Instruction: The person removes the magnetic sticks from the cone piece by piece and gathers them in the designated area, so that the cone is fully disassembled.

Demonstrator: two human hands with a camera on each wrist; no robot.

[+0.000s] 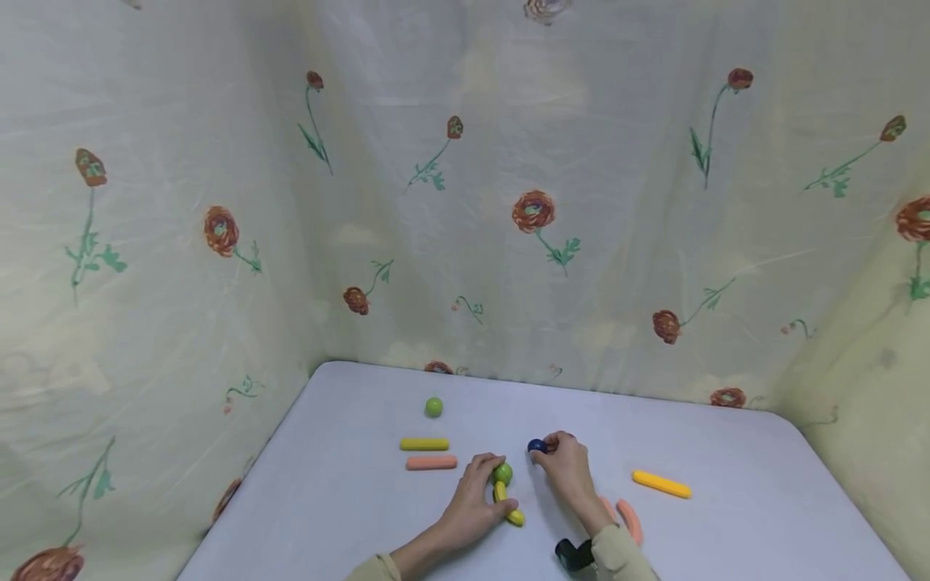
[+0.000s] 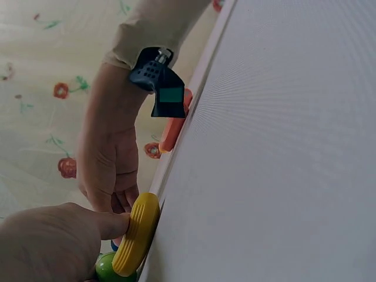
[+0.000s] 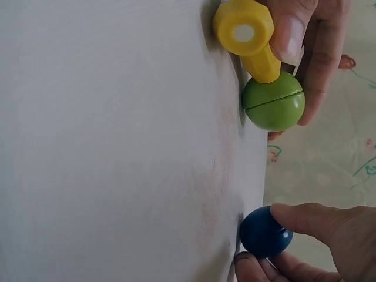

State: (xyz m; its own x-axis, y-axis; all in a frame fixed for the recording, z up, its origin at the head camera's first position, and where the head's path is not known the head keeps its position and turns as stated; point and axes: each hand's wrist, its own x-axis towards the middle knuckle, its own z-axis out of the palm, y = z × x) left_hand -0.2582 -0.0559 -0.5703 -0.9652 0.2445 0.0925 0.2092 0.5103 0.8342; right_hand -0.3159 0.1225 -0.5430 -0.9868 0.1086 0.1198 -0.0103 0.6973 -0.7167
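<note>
Both hands grip pieces: yellow rod [image 1: 508, 503], blue ball [image 1: 537, 445].

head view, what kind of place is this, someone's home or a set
Likely a makeshift tabletop recording booth rather than a lived-in room: flowered cloth is draped round the white table on three sides, and only toy sticks and balls, such as the green ball, lie on it.

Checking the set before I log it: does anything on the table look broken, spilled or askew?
Nothing stands out. The left hand holds a yellow stick joined to a green ball; the right hand pinches a blue ball. Loose sticks lie flat.
</note>
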